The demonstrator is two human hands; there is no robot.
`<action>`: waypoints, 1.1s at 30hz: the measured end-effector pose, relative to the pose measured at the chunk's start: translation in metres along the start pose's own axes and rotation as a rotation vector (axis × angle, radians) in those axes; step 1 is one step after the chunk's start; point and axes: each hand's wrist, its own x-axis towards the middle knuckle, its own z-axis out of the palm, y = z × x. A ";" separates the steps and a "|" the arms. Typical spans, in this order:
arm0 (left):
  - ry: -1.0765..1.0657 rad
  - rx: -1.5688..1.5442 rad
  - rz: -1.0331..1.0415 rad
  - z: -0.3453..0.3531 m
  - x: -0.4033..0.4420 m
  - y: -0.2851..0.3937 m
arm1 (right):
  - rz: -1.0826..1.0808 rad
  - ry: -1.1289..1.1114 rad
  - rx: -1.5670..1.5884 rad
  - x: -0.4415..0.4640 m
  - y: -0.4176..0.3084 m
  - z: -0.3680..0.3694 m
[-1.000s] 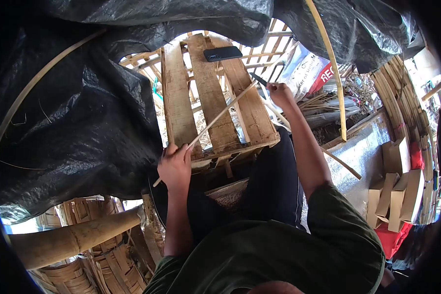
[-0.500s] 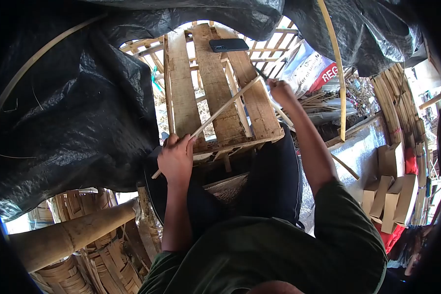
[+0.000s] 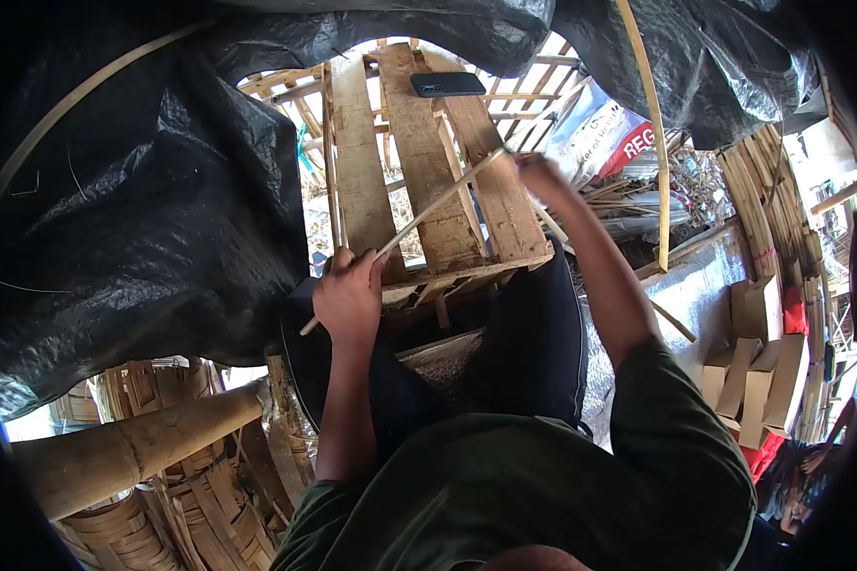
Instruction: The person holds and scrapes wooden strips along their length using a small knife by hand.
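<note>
My left hand [image 3: 348, 297] is closed around a thin pale bamboo stick [image 3: 438, 202] near its lower end. The stick slants up to the right across a slatted wooden bench [image 3: 428, 181] in front of my knees. At the stick's far end, my right hand [image 3: 541, 179] is closed and smeared by motion. It grips a small dark knife [image 3: 510, 149], whose thin blade is hard to make out against the stick's tip. A black phone [image 3: 448, 85] lies on the bench's far slats.
Black plastic sheeting [image 3: 152, 219] hangs at the left and overhead. A curved bamboo strip [image 3: 649, 124] dangles at the right. Small cardboard boxes [image 3: 757, 381] stand at the lower right, near part of another person [image 3: 809, 466]. A thick bamboo pole [image 3: 143, 447] lies lower left.
My right hand has shifted slightly left and is more blurred, with the knife now at the stick's tip. My left hand keeps its grip. Part of another person now shows at lower right.
</note>
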 end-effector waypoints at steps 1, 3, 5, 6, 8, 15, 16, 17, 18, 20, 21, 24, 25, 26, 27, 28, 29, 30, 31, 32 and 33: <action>0.019 -0.011 0.007 0.001 0.001 -0.002 | -0.048 -0.053 -0.075 -0.025 -0.026 0.006; 0.041 -0.005 0.035 0.010 -0.002 -0.008 | -0.155 -0.046 -0.207 -0.032 -0.037 0.014; 0.074 -0.001 0.067 0.011 -0.002 -0.010 | -0.106 0.029 -0.201 0.006 -0.007 -0.002; 0.069 -0.008 0.064 0.009 -0.001 -0.009 | -0.091 0.153 -0.195 0.021 0.005 -0.003; 0.073 -0.012 0.067 0.006 0.001 -0.009 | -0.216 0.140 -0.259 0.016 0.006 0.020; -0.025 -0.041 -0.029 0.003 0.000 -0.006 | -0.092 0.174 -0.151 0.006 0.011 0.005; -0.014 -0.044 -0.025 0.002 0.003 -0.008 | -0.265 0.169 -0.388 -0.018 -0.005 0.018; -0.006 -0.048 -0.025 0.002 0.003 -0.007 | -0.271 0.251 -0.350 -0.021 -0.002 0.028; -0.009 -0.049 -0.030 0.002 0.001 -0.007 | -0.276 0.331 -0.310 -0.021 0.000 0.035; -0.028 -0.041 -0.023 0.004 -0.001 -0.005 | -0.237 0.147 -0.214 -0.010 0.006 0.006; -0.025 -0.041 -0.030 0.004 -0.001 -0.006 | -0.027 0.241 -0.213 -0.007 0.006 -0.004; -0.044 -0.037 -0.028 0.005 0.003 -0.008 | 0.065 0.060 -0.173 -0.049 -0.039 0.020; -0.028 -0.048 -0.030 0.005 0.002 -0.009 | -0.193 0.191 -0.305 -0.022 -0.004 0.038; -0.013 -0.060 -0.027 0.005 0.001 -0.010 | -0.083 0.122 -0.238 -0.027 -0.010 0.022; -0.020 -0.066 -0.023 0.005 0.001 -0.010 | -0.054 0.157 -0.224 -0.026 -0.013 0.006; -0.012 -0.054 -0.018 0.005 0.003 -0.009 | -0.034 0.190 -0.212 -0.023 -0.016 -0.008; -0.007 -0.039 -0.014 0.004 0.002 -0.008 | 0.022 0.154 -0.100 -0.034 -0.026 -0.012; -0.007 -0.037 -0.016 0.003 0.003 -0.009 | 0.021 0.152 -0.100 -0.029 -0.021 0.003; -0.011 -0.041 -0.023 0.003 0.005 -0.010 | -0.140 0.173 -0.216 -0.019 -0.010 0.026; -0.022 -0.045 -0.031 0.003 0.003 -0.010 | -0.296 0.189 -0.333 -0.033 -0.026 0.035; -0.032 -0.045 -0.029 0.003 0.001 -0.010 | -0.026 0.119 -0.214 -0.044 -0.036 0.022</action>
